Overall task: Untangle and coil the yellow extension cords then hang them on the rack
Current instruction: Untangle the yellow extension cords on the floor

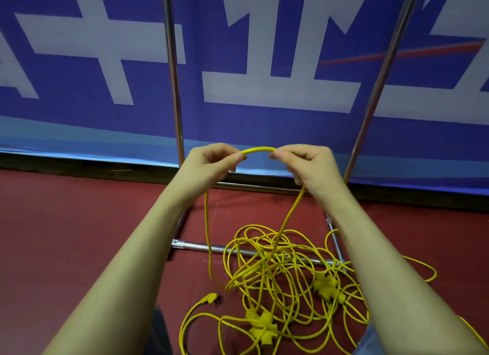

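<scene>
A tangled heap of yellow extension cords (277,272) lies on the red floor over the rack's base bar (201,246). Two yellow multi-outlet ends show in it, one (262,325) at the front and one (325,286) to the right; a yellow plug (210,299) lies loose at the left. My left hand (211,164) and my right hand (307,164) each pinch one lifted cord, with a short arched piece (258,150) between them. From each hand a strand hangs down to the heap. The chrome rack's two uprights (173,71) (386,69) rise behind my hands.
A blue banner (79,63) with large white characters covers the wall right behind the rack. A dark baseboard (79,167) runs under it. Red floor (66,235) spreads to the left of the heap. My knees in denim show at the bottom edge.
</scene>
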`<state>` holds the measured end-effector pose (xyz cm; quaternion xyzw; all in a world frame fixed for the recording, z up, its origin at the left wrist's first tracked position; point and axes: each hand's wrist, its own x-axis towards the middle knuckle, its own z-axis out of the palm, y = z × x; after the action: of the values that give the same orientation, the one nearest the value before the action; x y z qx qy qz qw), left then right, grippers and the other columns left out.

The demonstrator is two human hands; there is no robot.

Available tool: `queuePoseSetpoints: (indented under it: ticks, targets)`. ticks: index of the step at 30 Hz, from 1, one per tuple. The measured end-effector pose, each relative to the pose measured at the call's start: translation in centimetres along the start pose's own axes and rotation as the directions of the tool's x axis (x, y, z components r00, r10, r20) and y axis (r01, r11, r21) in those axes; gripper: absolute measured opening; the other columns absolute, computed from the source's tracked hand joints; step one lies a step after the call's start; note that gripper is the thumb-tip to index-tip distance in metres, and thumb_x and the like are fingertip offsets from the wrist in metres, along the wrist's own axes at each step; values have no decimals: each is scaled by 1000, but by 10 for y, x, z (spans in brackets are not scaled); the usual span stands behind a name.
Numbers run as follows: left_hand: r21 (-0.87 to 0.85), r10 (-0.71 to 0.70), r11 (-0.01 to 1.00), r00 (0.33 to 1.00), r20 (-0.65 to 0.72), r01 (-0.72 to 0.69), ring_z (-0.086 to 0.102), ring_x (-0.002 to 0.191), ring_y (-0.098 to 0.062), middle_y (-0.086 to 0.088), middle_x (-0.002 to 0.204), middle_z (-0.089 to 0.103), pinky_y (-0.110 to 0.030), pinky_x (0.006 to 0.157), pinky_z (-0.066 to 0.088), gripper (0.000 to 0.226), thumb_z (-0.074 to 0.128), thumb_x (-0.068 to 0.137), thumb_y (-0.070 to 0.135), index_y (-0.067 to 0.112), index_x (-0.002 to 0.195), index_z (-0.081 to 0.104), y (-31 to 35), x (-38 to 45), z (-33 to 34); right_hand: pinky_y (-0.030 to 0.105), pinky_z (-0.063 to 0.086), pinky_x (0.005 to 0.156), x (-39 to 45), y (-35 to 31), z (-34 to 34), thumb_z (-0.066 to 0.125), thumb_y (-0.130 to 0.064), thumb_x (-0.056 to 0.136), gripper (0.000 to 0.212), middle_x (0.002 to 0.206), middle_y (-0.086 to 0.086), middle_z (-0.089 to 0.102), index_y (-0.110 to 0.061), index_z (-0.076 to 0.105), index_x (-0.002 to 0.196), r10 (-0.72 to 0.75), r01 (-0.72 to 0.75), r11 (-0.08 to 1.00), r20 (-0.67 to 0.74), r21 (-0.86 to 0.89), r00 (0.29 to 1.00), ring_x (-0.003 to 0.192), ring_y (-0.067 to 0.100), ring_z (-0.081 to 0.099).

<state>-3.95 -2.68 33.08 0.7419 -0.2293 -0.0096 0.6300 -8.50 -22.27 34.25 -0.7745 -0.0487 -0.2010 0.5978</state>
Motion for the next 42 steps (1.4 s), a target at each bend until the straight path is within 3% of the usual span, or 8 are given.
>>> queuePoseSetpoints:
  ticks: [8,14,17,22,26,30,36,42]
  targets:
    - [-78,-23,997,995,98,30,37,55,-14,5,60,57,-20,53,30,25,54,96,21,1,91,68,12,-2,17,28,12,49,1,2,-8,60,-12,89,16,45,-4,26,-5,72,80,111,-131,980,132,151,985,45,10,18]
    - [-92,-47,994,995,92,55,29,49,-7,10,50,37,-19,48,22,25,55,95,22,5,81,68,9,2,20,24,25,48,1,16,-6,59,-26,84,24,46,-3,35,-4,69,83,175,-238,959,343,151,923,43,9,27]
    - [-190,-40,981,998,47,48,25,47,-6,10,50,34,-18,47,20,27,53,95,22,5,80,67,7,4,19,25,44,63,-2,36,-2,57,-31,80,26,53,-4,49,-7,67,81,233,-313,942,435,121,870,52,11,47]
    - [-400,-26,916,999,-21,15,24,44,-4,10,49,34,-18,45,17,27,52,88,29,9,76,64,6,6,5,32,44,86,-13,77,9,57,-31,80,19,75,3,67,-13,64,77,346,-453,887,520,90,781,79,18,62]
    - [-444,-62,895,997,-42,37,30,47,-5,8,52,41,-21,49,19,26,55,86,33,11,76,65,3,9,-2,30,47,70,-12,80,9,52,-30,82,23,62,3,58,-8,57,79,333,-505,833,524,226,784,61,18,58]
    - [-371,-190,914,981,-30,166,39,53,-11,3,57,48,-24,54,26,27,50,96,24,7,81,66,-11,13,-16,19,24,43,-4,70,8,48,-29,88,26,47,-5,32,-5,57,81,300,-427,831,360,357,884,40,7,26]
    - [-219,-386,883,907,168,416,50,59,-13,0,65,58,-23,61,41,30,43,98,20,7,88,68,-22,9,-20,15,13,39,10,42,-5,52,-23,94,26,44,-5,24,-6,65,79,253,-292,903,159,316,954,37,5,16]
    - [-121,-224,962,960,166,245,41,53,-9,6,59,52,-20,53,36,26,50,97,25,5,92,67,-12,5,-8,18,11,42,3,28,1,55,-22,93,26,42,-6,26,-5,67,78,255,-309,936,286,165,924,37,6,16]
